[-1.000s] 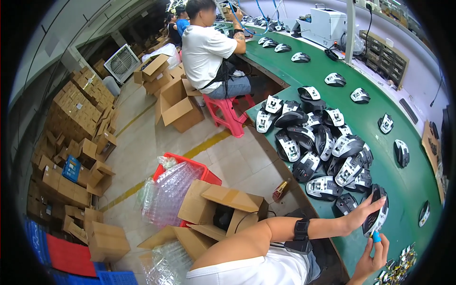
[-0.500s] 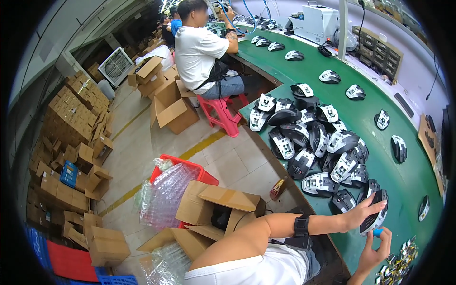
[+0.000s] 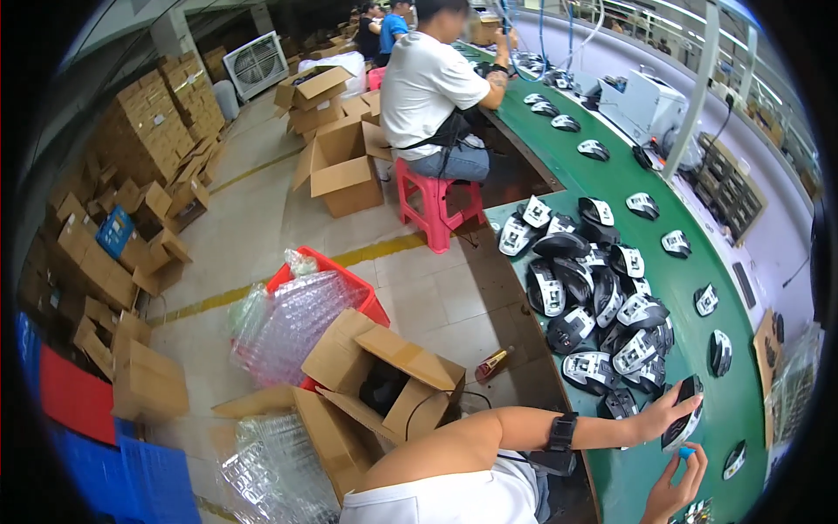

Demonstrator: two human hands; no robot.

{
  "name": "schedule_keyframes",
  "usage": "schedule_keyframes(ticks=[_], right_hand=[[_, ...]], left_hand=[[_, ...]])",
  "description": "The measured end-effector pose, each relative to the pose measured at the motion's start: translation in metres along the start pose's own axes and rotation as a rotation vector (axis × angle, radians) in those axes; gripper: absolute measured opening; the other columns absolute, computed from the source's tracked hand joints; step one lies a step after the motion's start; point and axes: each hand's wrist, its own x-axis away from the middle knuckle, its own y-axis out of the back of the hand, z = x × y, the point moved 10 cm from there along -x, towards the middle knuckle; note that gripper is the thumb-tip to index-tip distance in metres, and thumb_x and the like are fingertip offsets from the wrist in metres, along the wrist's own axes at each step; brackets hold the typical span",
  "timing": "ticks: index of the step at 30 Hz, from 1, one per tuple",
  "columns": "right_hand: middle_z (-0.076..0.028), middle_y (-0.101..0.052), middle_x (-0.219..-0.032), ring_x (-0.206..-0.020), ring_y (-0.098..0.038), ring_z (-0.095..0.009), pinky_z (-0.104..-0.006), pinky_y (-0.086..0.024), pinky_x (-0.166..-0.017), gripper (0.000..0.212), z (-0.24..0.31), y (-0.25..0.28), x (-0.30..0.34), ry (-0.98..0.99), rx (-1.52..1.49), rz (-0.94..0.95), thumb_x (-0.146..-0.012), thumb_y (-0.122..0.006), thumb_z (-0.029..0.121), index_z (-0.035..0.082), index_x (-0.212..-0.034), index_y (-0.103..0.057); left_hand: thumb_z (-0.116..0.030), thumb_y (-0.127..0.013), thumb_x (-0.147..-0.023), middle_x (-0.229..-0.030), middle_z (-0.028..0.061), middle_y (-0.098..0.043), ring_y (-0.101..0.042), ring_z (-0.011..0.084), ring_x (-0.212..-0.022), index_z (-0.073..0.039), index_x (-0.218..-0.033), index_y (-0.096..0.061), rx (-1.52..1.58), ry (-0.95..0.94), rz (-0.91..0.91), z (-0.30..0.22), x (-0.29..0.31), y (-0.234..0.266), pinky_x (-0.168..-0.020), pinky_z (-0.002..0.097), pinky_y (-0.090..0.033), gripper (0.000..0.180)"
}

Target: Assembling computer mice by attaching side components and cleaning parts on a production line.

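Observation:
My left hand [image 3: 656,417] grips a black and silver computer mouse [image 3: 683,414] over the near right part of the green bench, tilting it with one end toward my right hand. Just below it, my right hand [image 3: 674,491] has its fingers curled. A small blue piece [image 3: 685,452] shows at its fingertips, close to the mouse's lower end; whether it is held or worn on a finger cannot be made out. To the left of the held mouse lies a heap of similar mice [image 3: 602,297], several with pale undersides up.
More mice stand spaced along the green bench [image 3: 663,288], one [image 3: 735,459] right of my hands. Small connector parts [image 3: 698,511] lie near the lower edge. Left are an open carton [image 3: 384,375] and a red bin [image 3: 371,301] with plastic trays. A co-worker [image 3: 436,96] sits farther along.
The whole view has shifted and tilted, so the bench and heap appear lower and the parts pile is mostly out of view. My left hand still holds the mouse, my right hand still beside it.

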Motion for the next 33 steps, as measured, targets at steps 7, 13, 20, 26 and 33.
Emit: schedule_keyframes(ticks=[7, 13, 20, 26, 33], right_hand=[[-0.007, -0.064, -0.09, -0.079, -0.058, -0.013, -0.0268, -0.048, -0.068, 0.014, -0.048, -0.027, 0.016, -0.584, -0.242, -0.291, -0.09, -0.062, 0.005, -0.004, -0.1, -0.062], [-0.007, -0.064, -0.1, -0.09, -0.058, -0.013, -0.0265, -0.045, -0.076, 0.025, -0.04, -0.047, 0.036, -0.956, -0.51, -0.567, -0.094, -0.059, 0.015, -0.004, -0.11, -0.062], [-0.019, -0.054, -0.121, -0.109, -0.054, -0.035, -0.0393, -0.044, -0.087, 0.029, 0.035, -0.018, 0.003, -0.367, 0.022, -0.311, -0.089, -0.053, 0.0, -0.008, -0.116, -0.053], [-0.019, -0.053, -0.114, -0.104, -0.053, -0.033, -0.0362, -0.044, -0.08, 0.036, 0.019, -0.021, 0.009, -0.501, -0.134, -0.326, -0.075, -0.052, -0.008, -0.005, -0.11, -0.055], [-0.016, -0.051, -0.108, -0.091, -0.055, -0.03, -0.0346, -0.046, -0.073, 0.032, 0.006, -0.021, -0.015, -0.479, -0.175, -0.275, -0.064, -0.058, -0.011, 0.0, -0.095, -0.059]], left_hand=[[-0.04, -0.049, -0.098, -0.113, 0.0045, -0.047, -0.044, 0.0108, -0.1, -0.005, -0.143, -0.022, 0.015, -0.358, -0.226, -0.048, 0.009, 0.005, -0.087, 0.0238, -0.039, 0.063], [-0.046, -0.051, -0.095, -0.123, 0.0088, -0.046, -0.043, 0.0135, -0.11, 0.002, -0.139, -0.029, 0.18, -0.396, -0.281, -0.06, 0.018, 0.009, -0.095, 0.0243, -0.036, 0.069], [-0.038, -0.056, -0.095, -0.094, -0.002, -0.048, -0.044, 0.0055, -0.084, -0.006, -0.121, -0.045, 0.294, -0.357, -0.304, -0.054, 0.026, 0.015, -0.071, 0.0201, -0.04, 0.042], [-0.026, -0.049, -0.1, -0.099, -0.0007, -0.05, -0.049, 0.0051, -0.094, -0.004, -0.121, -0.047, 0.155, -0.336, -0.226, -0.05, 0.021, 0.009, -0.082, 0.0191, -0.04, 0.03], [-0.046, -0.042, -0.098, -0.098, 0.0133, -0.065, -0.065, 0.0252, -0.085, -0.004, -0.111, -0.056, 0.37, 0.093, -0.137, -0.057, 0.018, 0.005, -0.078, 0.0376, -0.054, 0.046]])
